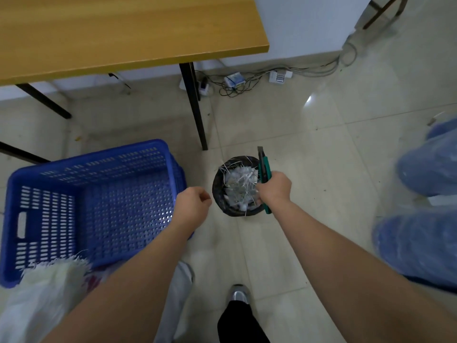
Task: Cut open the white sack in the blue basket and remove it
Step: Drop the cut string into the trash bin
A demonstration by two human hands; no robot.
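The blue basket point(94, 209) stands on the floor at the left, its perforated inside bare. The white sack point(47, 288), with a frayed woven edge, lies outside it at the near left, over the basket's front corner. My left hand point(193, 206) hovers by the basket's right rim, fingers loosely curled, holding nothing. My right hand point(273, 188) is over a small black bin and is shut on a green utility knife point(263, 174), blade end pointing away from me.
The small black bin point(222, 199) holds white strips and scraps. A wooden table point(111, 38) with black legs stands behind the basket. Cables and power strips point(235, 81) lie along the wall. Blue plastic-wrapped bundles point(425, 219) sit at the right. My shoe point(238, 295) is below.
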